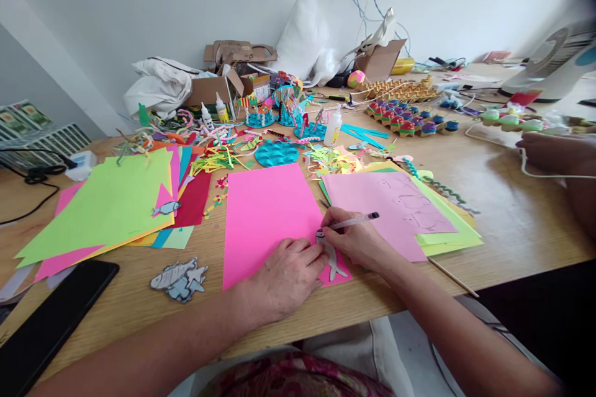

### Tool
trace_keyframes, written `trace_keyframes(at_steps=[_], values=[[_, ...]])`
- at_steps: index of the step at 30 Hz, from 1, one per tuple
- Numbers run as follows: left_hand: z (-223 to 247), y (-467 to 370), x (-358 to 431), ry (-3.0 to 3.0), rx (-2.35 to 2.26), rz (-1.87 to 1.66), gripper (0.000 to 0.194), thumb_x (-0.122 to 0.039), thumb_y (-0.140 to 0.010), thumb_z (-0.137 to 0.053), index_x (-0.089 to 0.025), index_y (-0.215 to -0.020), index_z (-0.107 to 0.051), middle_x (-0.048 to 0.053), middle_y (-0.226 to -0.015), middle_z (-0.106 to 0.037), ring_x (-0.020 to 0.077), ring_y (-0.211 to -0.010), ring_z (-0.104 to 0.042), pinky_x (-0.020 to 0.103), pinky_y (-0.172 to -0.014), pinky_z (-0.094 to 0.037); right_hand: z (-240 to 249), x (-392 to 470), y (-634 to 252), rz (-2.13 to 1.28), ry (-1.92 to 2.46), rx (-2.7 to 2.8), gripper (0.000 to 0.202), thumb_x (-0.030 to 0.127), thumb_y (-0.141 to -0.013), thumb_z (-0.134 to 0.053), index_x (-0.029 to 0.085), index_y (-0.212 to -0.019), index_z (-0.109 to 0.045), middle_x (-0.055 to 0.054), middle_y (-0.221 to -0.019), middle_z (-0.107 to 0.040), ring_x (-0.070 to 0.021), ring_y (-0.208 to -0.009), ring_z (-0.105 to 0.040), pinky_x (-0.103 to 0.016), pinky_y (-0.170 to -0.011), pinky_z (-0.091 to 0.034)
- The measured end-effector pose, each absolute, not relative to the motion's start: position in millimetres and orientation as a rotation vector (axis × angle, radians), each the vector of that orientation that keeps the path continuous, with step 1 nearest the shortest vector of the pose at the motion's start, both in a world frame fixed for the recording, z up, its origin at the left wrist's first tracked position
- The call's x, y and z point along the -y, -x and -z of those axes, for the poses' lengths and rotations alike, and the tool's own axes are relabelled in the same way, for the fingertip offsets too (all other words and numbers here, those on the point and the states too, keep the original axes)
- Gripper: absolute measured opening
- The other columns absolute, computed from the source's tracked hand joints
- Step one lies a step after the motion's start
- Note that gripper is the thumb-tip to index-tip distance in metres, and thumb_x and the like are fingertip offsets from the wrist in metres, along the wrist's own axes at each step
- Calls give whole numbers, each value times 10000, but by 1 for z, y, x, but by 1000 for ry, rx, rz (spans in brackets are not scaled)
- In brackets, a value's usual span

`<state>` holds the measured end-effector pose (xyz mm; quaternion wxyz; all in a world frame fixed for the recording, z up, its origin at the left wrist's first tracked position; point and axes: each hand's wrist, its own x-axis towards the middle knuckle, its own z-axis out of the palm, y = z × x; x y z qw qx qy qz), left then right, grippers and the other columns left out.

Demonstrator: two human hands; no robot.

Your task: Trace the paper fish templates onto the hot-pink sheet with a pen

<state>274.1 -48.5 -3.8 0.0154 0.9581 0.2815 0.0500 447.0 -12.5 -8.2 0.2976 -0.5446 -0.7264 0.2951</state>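
A bright pink sheet of paper (265,211) lies on the table in front of me. On its lower right corner rests a grey paper fish cutout (331,254), head up and tail toward me. My left hand (288,273) lies palm down on the sheet, its fingertips against the left side of the fish. A pen (356,221) is gripped in my right hand (354,239), close to the fish's head; the fingers hide the pen's tip. More fish cutouts (179,279) lie in a small pile to the left of the sheet.
Stacked coloured paper (107,198) and a black phone (60,316) lie left. At right are a pale pink sheet with fish outlines (372,205) and a thin stick (454,277). Paper scraps, glue bottles (333,127) and painted egg cartons (410,118) stand behind. Another person's hand (554,152) is far right.
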Motion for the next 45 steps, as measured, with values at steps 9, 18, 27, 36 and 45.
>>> trace_keyframes(at_steps=[9, 18, 27, 36, 45], values=[[6, -274, 49, -2975, -873, -177, 300, -286, -901, -430, -155, -1170, -444, 55, -1129, -543, 208, -982, -473, 363, -814, -420, 10, 11, -448, -776, 1466, 1901, 47, 176, -675, -453, 187, -646, -488, 52, -516, -454, -83, -460, -369, -201, -418, -269], [6, -275, 47, -2963, -880, -178, 253, -285, -903, -426, -157, -1117, -469, 66, -1115, -549, 211, -991, -476, 360, -821, -417, 7, 9, -448, -846, 1465, 1922, 43, 160, -651, -443, 189, -640, -472, 50, -513, -459, -87, -467, -376, -208, -428, -275], [5, -278, 44, -2960, -896, -157, 220, -295, -893, -458, -157, -1059, -496, 60, -1103, -549, 200, -948, -485, 346, -786, -419, 11, 7, -452, -901, 1416, 1840, 35, 175, -657, -449, 188, -655, -482, 43, -541, -475, -97, -496, -411, -213, -449, -306], [5, -277, 41, -2984, -917, -180, 208, -281, -909, -413, -173, -1070, -492, 53, -1049, -548, 210, -922, -476, 353, -744, -418, 16, 6, -452, -900, 1444, 1853, 32, 182, -675, -462, 195, -663, -488, 49, -515, -485, -95, -475, -416, -205, -426, -287], [1, -278, 39, -2992, -918, -124, 215, -261, -917, -381, -173, -1069, -505, 64, -986, -532, 206, -874, -466, 355, -733, -422, 10, 7, -451, -883, 1431, 1908, 38, 160, -662, -463, 192, -653, -483, 45, -518, -502, -93, -469, -431, -202, -415, -296]])
